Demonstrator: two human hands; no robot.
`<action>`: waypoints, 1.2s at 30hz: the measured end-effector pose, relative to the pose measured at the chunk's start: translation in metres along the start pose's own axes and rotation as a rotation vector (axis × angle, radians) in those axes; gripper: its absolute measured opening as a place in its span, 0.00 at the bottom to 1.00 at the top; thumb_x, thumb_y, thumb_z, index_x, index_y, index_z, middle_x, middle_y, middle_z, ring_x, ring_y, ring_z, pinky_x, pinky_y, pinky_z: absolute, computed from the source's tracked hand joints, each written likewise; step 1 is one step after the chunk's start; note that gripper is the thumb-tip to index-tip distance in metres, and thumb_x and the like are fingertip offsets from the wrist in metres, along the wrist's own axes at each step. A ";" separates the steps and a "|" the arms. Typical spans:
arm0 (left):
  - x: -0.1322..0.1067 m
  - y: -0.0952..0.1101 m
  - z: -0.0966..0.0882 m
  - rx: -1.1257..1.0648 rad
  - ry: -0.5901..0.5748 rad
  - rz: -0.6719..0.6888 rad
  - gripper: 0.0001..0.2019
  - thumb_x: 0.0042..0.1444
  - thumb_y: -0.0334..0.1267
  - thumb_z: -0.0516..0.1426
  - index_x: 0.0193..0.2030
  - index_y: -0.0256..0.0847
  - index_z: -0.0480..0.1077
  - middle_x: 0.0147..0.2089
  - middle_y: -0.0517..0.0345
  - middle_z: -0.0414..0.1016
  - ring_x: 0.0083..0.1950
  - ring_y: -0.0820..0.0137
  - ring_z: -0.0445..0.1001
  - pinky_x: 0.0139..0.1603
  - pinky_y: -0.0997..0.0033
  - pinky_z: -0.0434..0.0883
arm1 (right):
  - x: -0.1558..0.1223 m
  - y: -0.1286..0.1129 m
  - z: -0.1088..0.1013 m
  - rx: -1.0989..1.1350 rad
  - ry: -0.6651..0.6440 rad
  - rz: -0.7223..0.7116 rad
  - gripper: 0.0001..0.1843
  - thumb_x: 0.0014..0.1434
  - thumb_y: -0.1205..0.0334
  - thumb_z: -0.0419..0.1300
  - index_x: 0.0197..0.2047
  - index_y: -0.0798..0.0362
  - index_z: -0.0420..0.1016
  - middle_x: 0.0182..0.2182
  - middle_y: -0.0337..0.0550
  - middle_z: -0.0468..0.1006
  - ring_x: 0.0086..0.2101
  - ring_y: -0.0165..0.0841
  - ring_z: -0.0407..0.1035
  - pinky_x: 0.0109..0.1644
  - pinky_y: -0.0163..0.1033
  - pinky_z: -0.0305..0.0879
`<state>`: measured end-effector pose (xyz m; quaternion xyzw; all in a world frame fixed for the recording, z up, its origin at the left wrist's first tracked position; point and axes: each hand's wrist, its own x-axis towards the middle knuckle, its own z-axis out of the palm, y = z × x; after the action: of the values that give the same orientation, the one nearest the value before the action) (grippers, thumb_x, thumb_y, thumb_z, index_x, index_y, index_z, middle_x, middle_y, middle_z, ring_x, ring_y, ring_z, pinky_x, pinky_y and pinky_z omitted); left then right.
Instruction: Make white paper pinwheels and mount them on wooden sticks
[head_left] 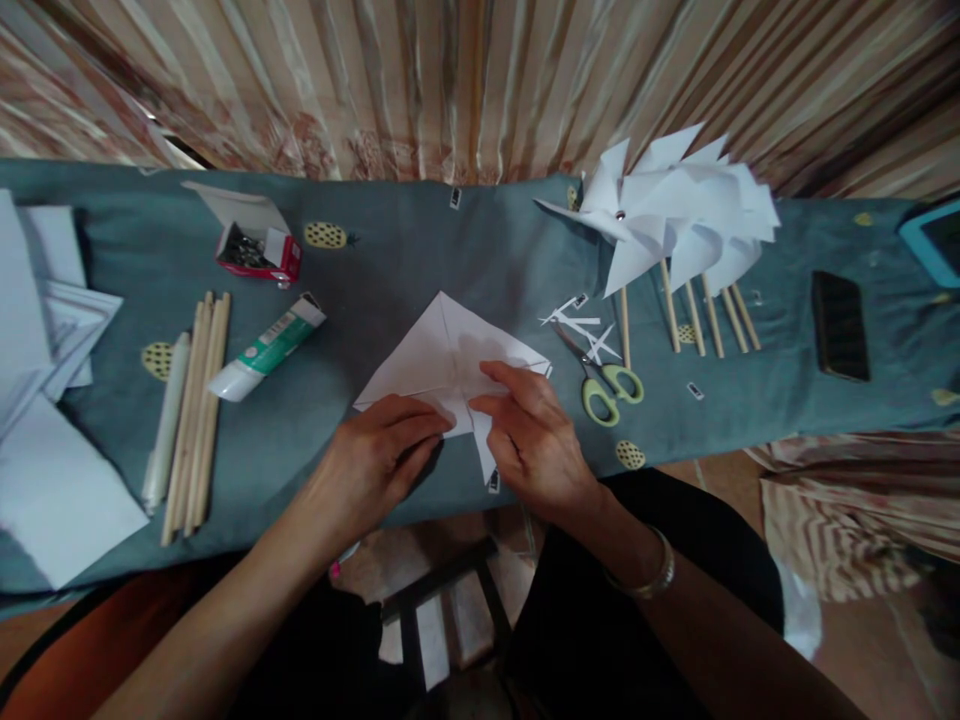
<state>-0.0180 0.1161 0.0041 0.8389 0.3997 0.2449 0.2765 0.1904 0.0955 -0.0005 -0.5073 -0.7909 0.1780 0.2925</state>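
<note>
A creased white square of paper (pixel 409 355), cut in from its corners, lies on the cloth in front of me. My left hand (pixel 382 448) has its fingers closed on the near left edge of this paper. On the other side, my right hand (pixel 536 435) has its bent fingers and thumb at a cut flap near the middle; its index finger reaches over the sheet. The fingertips partly cover the cuts. Just right of the paper are scissors (pixel 612 392) with green handles, lying by thin white paper strips (pixel 579 322).
Several paper pinwheels (pixel 694 205) on sticks lie at back right, near a dark phone (pixel 840 325). To the left are wooden sticks (pixel 196 420), a glue tube (pixel 268 346), a red box of metal pins (pixel 259 255) and white paper sheets (pixel 64 490). Curtains hang behind the table.
</note>
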 end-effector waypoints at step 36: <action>0.004 0.001 0.001 -0.003 0.006 -0.070 0.12 0.63 0.37 0.51 0.42 0.40 0.77 0.41 0.55 0.79 0.42 0.68 0.78 0.46 0.68 0.76 | 0.002 0.001 0.010 -0.050 -0.025 -0.024 0.20 0.62 0.70 0.49 0.55 0.47 0.71 0.62 0.47 0.62 0.62 0.44 0.55 0.65 0.57 0.57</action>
<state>-0.0141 0.1182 0.0048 0.8234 0.4292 0.2380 0.2849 0.1840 0.0981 -0.0085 -0.5025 -0.8047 0.1607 0.2721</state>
